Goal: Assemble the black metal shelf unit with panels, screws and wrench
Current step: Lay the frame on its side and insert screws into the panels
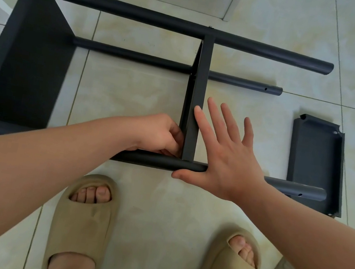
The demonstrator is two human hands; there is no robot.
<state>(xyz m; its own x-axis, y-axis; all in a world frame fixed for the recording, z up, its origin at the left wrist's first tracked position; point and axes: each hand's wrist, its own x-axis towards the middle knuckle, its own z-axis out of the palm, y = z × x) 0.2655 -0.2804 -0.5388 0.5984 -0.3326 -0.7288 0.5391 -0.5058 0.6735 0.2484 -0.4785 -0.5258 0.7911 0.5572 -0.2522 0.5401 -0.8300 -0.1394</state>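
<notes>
Loose panel [316, 163] lay right of frame [166, 23] | three tubes seen, two panels fitted | left hand [160, 134] pinched middle panel [195, 114] | right hand [227, 151] splayed flat | two slippers [81, 219] below.

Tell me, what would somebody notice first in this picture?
Probably the black shelf frame lying on its side on the tiled floor, and two bare hands at its middle panel. The left hand pinches at the panel's corner; the right hand is spread flat beside it. A loose black panel waits at right.

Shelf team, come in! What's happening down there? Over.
Left hand pinching at middle panel corner. Right hand open, flat on front pole. Spare panel loose on floor.
</notes>
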